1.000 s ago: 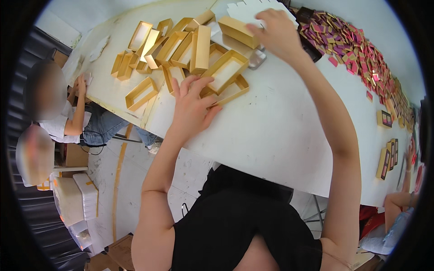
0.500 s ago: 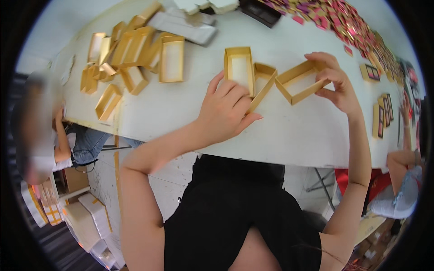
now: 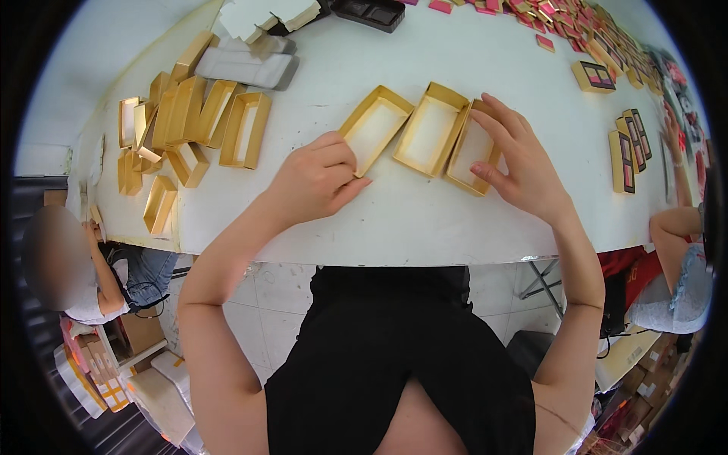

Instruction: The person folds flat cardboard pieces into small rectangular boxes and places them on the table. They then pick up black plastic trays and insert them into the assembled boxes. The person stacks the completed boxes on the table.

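Three gold open-topped cardboard boxes stand side by side in front of me, each with a white inside. My left hand (image 3: 322, 176) has its fingers curled on the near-left end of the left box (image 3: 392, 98), which is tilted outward. The middle box (image 3: 431, 161) touches the right box (image 3: 464, 180) along its side. My right hand (image 3: 519, 161) is over the right box with thumb and fingers apart, the thumb by its near-right part. That hand partly covers the right box.
A pile of similar gold boxes (image 3: 182, 114) lies at the left, beside grey trays (image 3: 250, 67). A black tray (image 3: 369, 14) sits at the back. Pink and gold pieces (image 3: 561, 15) are heaped far right, near filled boxes (image 3: 623, 161). Other people sit at both sides.
Three boxes are now spread in a row. My left hand has shifted left onto the left box. My right hand has loosened its grip and moved left. The whole view has shifted.
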A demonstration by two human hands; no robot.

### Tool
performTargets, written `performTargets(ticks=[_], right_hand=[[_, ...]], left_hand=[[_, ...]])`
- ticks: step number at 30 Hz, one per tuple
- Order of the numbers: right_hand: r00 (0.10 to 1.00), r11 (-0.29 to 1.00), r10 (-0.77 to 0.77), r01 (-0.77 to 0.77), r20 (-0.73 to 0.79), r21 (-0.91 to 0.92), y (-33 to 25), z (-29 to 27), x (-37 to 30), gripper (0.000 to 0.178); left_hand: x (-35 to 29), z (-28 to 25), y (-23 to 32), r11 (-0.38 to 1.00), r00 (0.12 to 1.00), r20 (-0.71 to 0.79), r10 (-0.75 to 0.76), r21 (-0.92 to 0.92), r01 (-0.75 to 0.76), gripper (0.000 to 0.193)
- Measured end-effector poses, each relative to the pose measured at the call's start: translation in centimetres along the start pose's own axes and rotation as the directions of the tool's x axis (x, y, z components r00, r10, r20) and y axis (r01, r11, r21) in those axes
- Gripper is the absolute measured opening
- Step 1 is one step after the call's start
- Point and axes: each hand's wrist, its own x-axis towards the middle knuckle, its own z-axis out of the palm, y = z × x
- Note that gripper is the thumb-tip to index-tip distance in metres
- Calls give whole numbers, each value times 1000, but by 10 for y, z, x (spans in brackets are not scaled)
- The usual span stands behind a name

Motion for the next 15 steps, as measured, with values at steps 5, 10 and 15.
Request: performTargets(ticks=[5,10,15], right_hand=[[986,999,54,-52,155,-15,-4,-35,3,76],[940,917,-342,332,-8,-222,23,-33,14,75],[969,978,-207,203,-136,-40,16,25,25,64]], left_hand=[[13,3,-14,997,997,-39,69,-24,-70,30],[29,2,-7,993,978,-171,-122,-21,120,74],[57,42,7,957,955,90,-281,101,272,116]])
